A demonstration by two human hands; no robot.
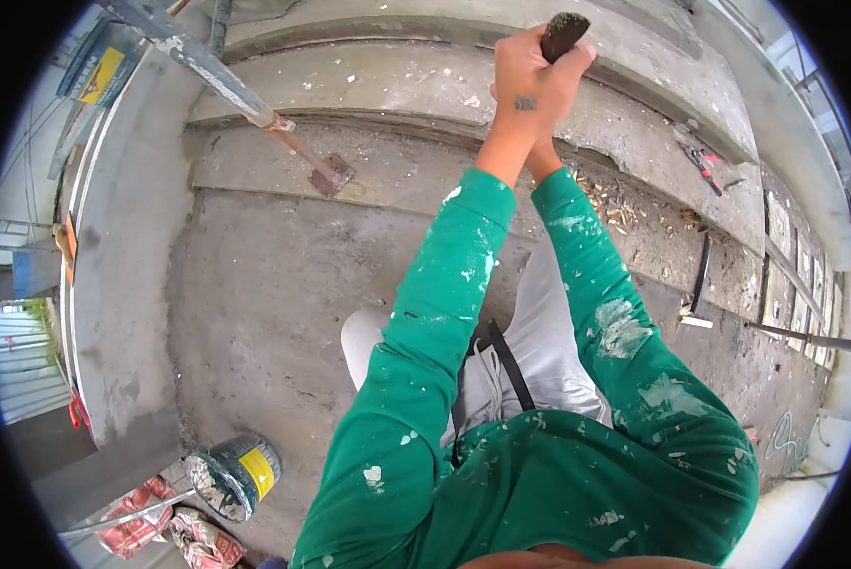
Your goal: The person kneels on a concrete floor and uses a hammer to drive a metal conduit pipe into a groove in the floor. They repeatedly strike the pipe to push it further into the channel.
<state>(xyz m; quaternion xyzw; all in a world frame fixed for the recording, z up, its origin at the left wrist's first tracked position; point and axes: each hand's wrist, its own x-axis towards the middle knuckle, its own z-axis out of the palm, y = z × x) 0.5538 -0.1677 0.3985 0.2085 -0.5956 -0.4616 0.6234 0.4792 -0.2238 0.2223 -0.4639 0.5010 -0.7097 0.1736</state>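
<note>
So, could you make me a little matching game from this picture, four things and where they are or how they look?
Things:
1. Dark handle
2. Bucket on the floor
3. Square metal plate at the foot of the prop
4. Sacks

Places and looks:
A. Red and white, at the lower left
B. Gripped in the left hand, near the top
C. Rusty brown, on a step
D. Dark, with a yellow label

Right pairs: 1-B, 2-D, 3-C, 4-A
</note>
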